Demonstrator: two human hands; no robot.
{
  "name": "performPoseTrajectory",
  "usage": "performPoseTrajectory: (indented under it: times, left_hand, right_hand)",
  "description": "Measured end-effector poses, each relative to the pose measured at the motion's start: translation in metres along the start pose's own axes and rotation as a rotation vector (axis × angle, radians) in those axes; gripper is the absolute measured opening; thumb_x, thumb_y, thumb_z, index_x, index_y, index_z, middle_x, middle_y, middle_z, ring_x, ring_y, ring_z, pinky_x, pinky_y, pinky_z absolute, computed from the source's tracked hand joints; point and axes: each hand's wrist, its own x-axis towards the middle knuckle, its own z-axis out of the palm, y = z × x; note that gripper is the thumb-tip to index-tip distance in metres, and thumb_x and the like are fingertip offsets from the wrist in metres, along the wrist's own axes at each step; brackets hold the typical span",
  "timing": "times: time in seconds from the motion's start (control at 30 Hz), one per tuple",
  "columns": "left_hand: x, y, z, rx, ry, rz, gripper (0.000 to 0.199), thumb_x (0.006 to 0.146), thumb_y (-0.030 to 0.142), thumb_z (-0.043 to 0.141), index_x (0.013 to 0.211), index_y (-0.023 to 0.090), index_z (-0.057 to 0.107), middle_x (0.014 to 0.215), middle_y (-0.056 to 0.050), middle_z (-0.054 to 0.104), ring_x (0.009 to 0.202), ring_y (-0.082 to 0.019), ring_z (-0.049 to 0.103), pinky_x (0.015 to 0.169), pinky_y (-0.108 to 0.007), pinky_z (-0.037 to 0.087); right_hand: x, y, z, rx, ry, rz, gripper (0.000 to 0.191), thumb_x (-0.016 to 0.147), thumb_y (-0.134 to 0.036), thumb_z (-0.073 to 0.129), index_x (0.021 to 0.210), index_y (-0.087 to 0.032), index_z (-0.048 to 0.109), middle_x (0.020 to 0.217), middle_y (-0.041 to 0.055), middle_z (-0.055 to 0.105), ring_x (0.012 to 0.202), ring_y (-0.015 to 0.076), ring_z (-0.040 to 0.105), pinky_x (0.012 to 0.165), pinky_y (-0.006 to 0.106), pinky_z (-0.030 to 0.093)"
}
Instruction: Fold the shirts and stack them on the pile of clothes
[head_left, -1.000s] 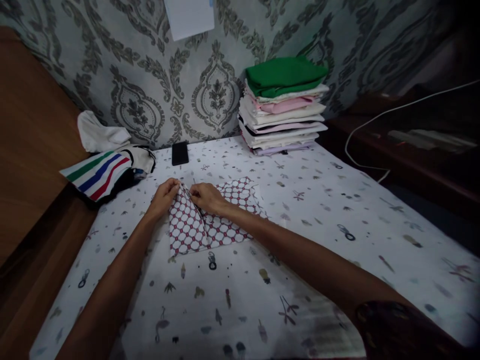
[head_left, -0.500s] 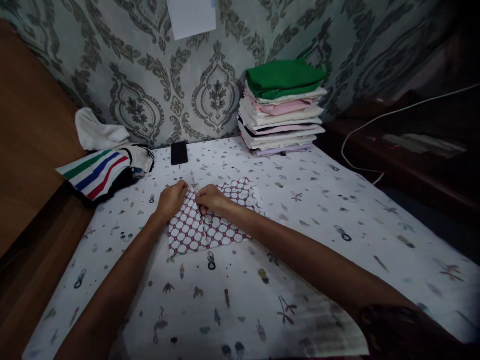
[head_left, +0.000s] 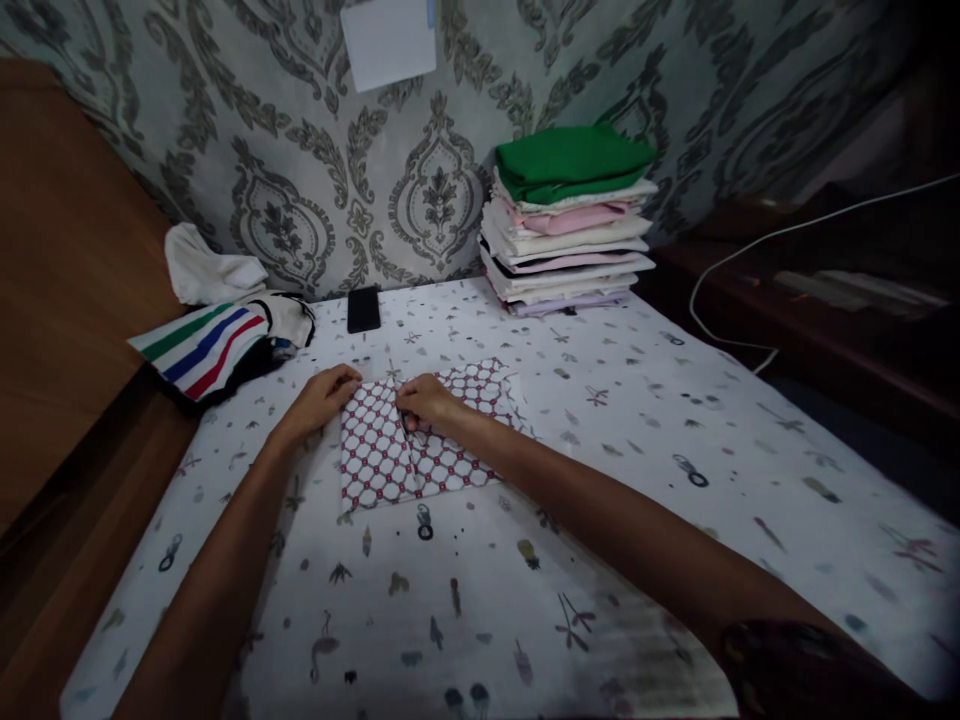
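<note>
Cloth of white fabric with a red-and-grey lattice print (head_left: 371,445) lies partly folded on a white sheet with small scattered motifs (head_left: 465,640), directly in front of the person. A fold edge runs across the cloth toward its near side. Right hand (head_left: 424,402): the fingers are closed in a pinch and hold the cloth at the upper end of this edge. Left hand (head_left: 322,398): the fingers are bent and partly open at the far left corner of the cloth; whether they grip it cannot be told. A black rectangular phone (head_left: 364,309) lies beyond the hands, near the wall. To its right stands a multi-coloured stack of folded fabrics (head_left: 566,255), topped by a green folded garment (head_left: 574,163).
</note>
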Motion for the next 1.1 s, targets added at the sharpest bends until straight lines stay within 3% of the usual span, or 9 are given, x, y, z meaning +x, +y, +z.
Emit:
performPoseTrajectory:
  times: [0.2,0.37,0.6,0.8,0.93,1.1]
  left_hand:
    - [0.002,-0.007,0.008,0.085,0.051,-0.045,0.020,0.085,0.034,0.049,0.081,0.020,0.062,0.073,-0.002,0.064,0.073,-0.019,0.057,0.071,-0.032,0.044]
    - [0.003,-0.005,0.013,0.258,0.099,-0.034,0.021,0.089,0.033,0.046,0.083,0.021,0.063,0.076,-0.004,0.066,0.079,-0.023,0.057,0.072,-0.033,0.043]
    - [0.007,-0.003,0.011,0.131,0.021,0.019,0.026,0.086,0.040,0.048,0.079,0.020,0.062,0.070,-0.002,0.064,0.067,-0.019,0.055,0.066,-0.031,0.041]
    - [0.007,-0.003,0.013,0.072,0.044,-0.014,0.021,0.085,0.038,0.047,0.079,0.021,0.058,0.071,-0.001,0.062,0.069,-0.018,0.053,0.067,-0.030,0.042]
    - [0.006,-0.001,0.007,0.104,0.029,-0.002,0.022,0.088,0.039,0.044,0.082,0.021,0.056,0.078,-0.002,0.062,0.076,-0.020,0.055,0.071,-0.032,0.043]
    - [0.007,0.000,0.002,0.276,-0.001,0.044,0.027,0.093,0.041,0.042,0.085,0.023,0.061,0.080,-0.004,0.065,0.084,-0.024,0.057,0.081,-0.037,0.041]
  right_hand:
    - [0.000,-0.001,0.001,0.004,0.010,0.008,0.029,0.088,-0.004,0.053,0.062,-0.016,0.056,0.032,-0.0053,0.046,0.031,0.0060,0.040,0.035,0.014,0.027]
    - [-0.001,-0.002,0.001,0.010,0.004,0.014,0.030,0.087,-0.004,0.056,0.060,-0.016,0.056,0.032,-0.0049,0.047,0.030,0.0055,0.041,0.035,0.014,0.028]
    - [0.005,0.003,0.001,0.023,-0.001,0.011,0.030,0.089,-0.006,0.055,0.061,-0.016,0.055,0.033,-0.0054,0.046,0.029,0.0053,0.039,0.033,0.014,0.026]
    - [0.006,0.002,0.001,0.010,0.001,0.014,0.034,0.097,-0.026,0.054,0.065,-0.016,0.055,0.036,-0.0040,0.049,0.031,0.0063,0.040,0.033,0.015,0.028]
    - [0.002,-0.001,0.002,-0.034,-0.015,-0.003,0.029,0.090,-0.013,0.062,0.062,-0.016,0.055,0.033,-0.0055,0.046,0.031,0.0059,0.038,0.035,0.015,0.027]
    - [0.000,-0.002,0.003,-0.048,0.003,0.005,0.029,0.091,-0.013,0.060,0.062,-0.016,0.056,0.033,-0.0051,0.046,0.032,0.0064,0.037,0.036,0.016,0.028]
